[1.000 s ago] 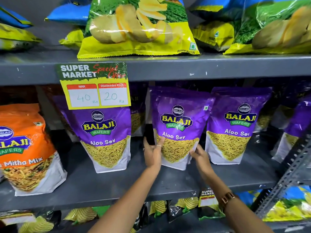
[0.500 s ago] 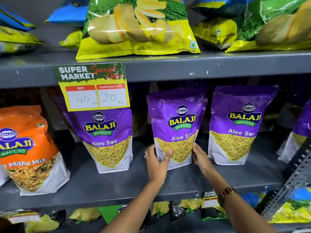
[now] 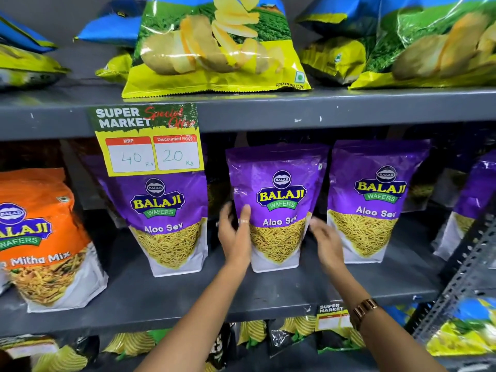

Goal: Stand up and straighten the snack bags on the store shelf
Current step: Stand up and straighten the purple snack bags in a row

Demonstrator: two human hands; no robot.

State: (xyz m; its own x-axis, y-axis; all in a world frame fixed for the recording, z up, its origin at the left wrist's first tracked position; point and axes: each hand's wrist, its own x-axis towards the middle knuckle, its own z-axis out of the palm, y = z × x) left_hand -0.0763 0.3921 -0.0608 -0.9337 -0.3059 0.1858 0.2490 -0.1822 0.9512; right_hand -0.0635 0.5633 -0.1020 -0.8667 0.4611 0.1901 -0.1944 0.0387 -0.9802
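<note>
**shelfwatcher:** So how far along is this? Middle shelf (image 3: 188,299) looks mostly sorted to me. The three purple Aloo Sev bags across the centre are all standing and facing front: left bag (image 3: 169,224), middle bag (image 3: 279,210), right bag (image 3: 373,205).

**aisle9:** Mostly agree. The middle bag is the one being worked on, dead centre of the frame. Left hand (image 3: 234,237) is on its left edge, thumb over the front, fingers tucked round behind, so a loose hold on the bag. Right hand (image 3: 326,242) is blurry by the lower right corner of the bag, fingers spread; can't tell if it's touching or just beside it. Not clenched on anything, anyway.

**shelfwatcher:** Bag itself looks upright, maybe turned a hair to the left. I'd call it nearly done.

**aisle9:** Yeah. What's left, I reckon: the orange Mitha Mix bag (image 3: 45,237) at the left edge leans a bit, and there's another purple bag (image 3: 475,205) cut off at the right edge, looks tilted. Top shelf chips bags (image 3: 214,49) are lying down in a heap, and the bottom shelf is a jumble too, hard to make out though.

**shelfwatcher:** So one shelf close to tidy, two untouched by the look of it.
</note>
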